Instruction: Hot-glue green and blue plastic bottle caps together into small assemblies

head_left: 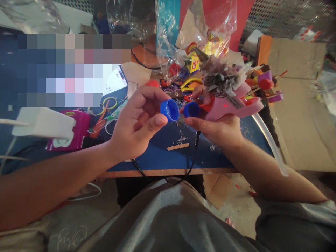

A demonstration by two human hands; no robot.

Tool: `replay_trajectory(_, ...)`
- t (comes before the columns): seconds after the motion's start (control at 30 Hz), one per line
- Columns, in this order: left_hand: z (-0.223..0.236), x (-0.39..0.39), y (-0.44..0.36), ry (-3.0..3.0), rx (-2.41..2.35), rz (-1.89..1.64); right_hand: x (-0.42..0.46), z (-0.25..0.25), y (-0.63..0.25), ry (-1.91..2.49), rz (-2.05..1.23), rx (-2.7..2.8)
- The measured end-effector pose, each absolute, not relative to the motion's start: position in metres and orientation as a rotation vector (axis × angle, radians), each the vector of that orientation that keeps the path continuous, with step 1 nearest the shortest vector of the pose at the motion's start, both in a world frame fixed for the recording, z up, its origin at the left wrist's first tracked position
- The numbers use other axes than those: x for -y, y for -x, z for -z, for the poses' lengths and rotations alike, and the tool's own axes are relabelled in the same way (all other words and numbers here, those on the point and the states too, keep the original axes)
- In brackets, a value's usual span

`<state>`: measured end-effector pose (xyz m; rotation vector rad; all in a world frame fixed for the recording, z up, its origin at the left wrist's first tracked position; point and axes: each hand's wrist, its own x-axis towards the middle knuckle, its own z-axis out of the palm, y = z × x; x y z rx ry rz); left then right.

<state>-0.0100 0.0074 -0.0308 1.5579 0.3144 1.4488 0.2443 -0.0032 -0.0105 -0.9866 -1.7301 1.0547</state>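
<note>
Carefully, the left hand point(139, 122) held a blue bottle cap point(169, 110) between thumb and fingers, its open side facing right, while the right hand point(217, 126) gripped a pink hot-glue gun point(228, 106) and a second blue cap point(191, 110). Both caps were just above a cluttered blue table point(157, 154), beyond a wooden craft stick point(178, 146).

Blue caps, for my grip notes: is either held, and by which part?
Both: the left hand pinches the left cap by its outer wall; the right hand holds the right cap, thumb against its lower side, other contacts unclear.
</note>
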Motion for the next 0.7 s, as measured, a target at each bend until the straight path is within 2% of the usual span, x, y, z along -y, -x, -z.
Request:
replay_trajectory(0.33, 0.02, 0.001, 0.013, -1.561, -0.388, -1.377, 0.004, -0.001, -0.238, 1.051, -1.197, 1.624)
replay_trajectory(0.53, 0.021, 0.002, 0.014, -1.604, -0.344, -1.313, 0.007, -0.005, -0.233, 1.009, -1.095, 1.626)
replay_trajectory(0.7, 0.024, 0.002, 0.012, -1.559, -0.379, -1.408, 0.008, 0.001, -0.233, 0.994, -1.187, 1.534)
